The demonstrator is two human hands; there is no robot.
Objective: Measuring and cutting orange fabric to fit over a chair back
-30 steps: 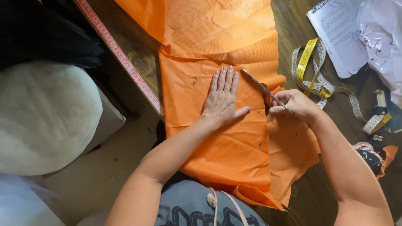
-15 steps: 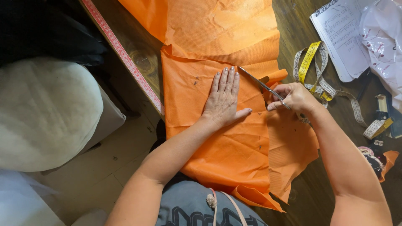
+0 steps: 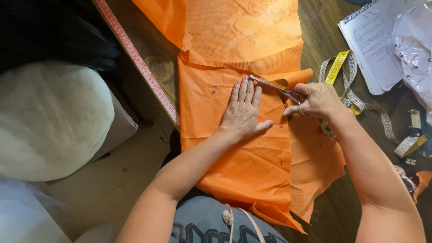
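Matt orange non-woven cloth (image 3: 238,171), shiny metal scissors (image 3: 272,85), dark wood table (image 3: 321,40)

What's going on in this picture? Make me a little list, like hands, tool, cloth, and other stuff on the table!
left hand: flat on the orange cloth, fingers together
right hand: holds the scissors
scissors: metal, blades in the cloth's cut, pointing away from the person
orange cloth: wrinkled, spread over the table and hanging off its near edge
table: dark wood
tape measure: yellow and white, looped beside the right hand
notebook: open, far right
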